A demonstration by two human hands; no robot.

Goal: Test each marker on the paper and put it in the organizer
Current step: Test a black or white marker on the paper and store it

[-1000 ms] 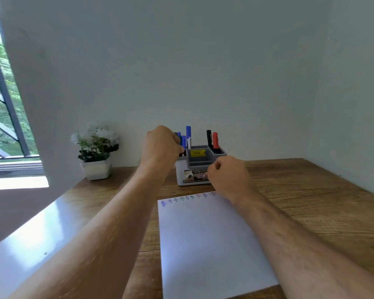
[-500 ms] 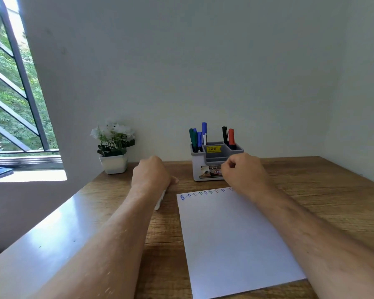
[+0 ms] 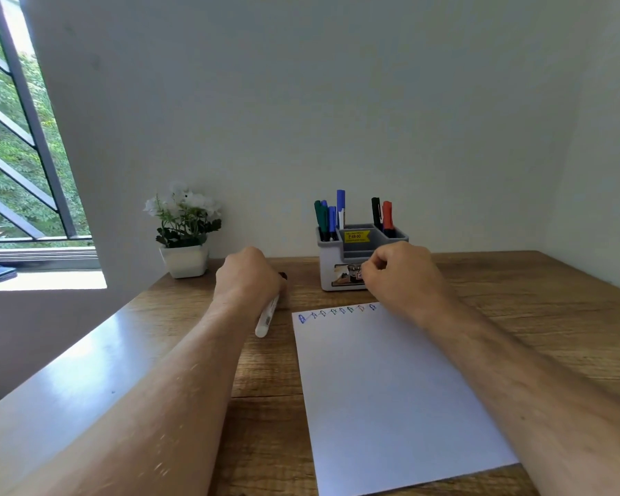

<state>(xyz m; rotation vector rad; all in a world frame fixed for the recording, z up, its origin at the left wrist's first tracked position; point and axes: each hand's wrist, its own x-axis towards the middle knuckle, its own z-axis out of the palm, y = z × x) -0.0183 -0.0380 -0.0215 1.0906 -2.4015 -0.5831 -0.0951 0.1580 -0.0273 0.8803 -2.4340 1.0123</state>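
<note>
Your left hand is curled around a white-barrelled marker, knuckles up, on the wooden desk just left of the paper. The marker's blunt white end sticks out below your wrist toward you, and a dark tip or cap shows just past your fingers on the far side. Your right hand is closed into a loose fist at the paper's top right corner, directly in front of the organizer; whether anything is pinched inside it cannot be told from here.

A row of small coloured test marks runs along the paper's top edge, blue at the left, then green, with an orange one near the right. The grey-and-white organizer stands on the desk just beyond the paper. Its left compartment holds green and blue markers, its right compartment a black and a red marker. A white pot of white flowers sits at the left near the wall, beside the window.
</note>
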